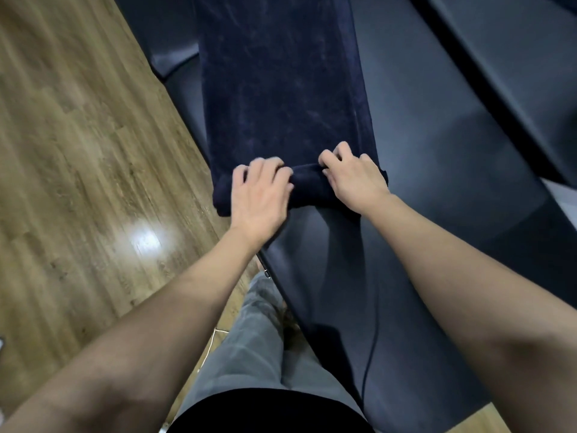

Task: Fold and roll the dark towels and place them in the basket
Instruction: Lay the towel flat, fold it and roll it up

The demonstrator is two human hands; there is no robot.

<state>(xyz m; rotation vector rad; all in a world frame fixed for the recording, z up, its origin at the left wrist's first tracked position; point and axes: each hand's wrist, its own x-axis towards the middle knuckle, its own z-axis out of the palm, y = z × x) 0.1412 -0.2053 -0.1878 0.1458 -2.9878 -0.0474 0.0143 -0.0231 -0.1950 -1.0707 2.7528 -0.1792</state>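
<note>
Lying lengthwise on a dark padded bench [437, 170], a folded navy towel [281, 89] is shown with its near end turned into a short roll [307, 187]. The roll is gripped by the left hand [259, 195] and the right hand [354, 178], fingers curled over the cloth. Wooden floor [78, 151] is seen to the left; grey trousers [249, 354] appear below.

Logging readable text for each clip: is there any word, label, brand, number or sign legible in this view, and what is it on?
None can be read.
The dark towel shows only faint pale streaks, with no tag or print in view.
The dark bench, the wooden floor and the grey trousers carry no lettering.
Both hands are bare.
</note>
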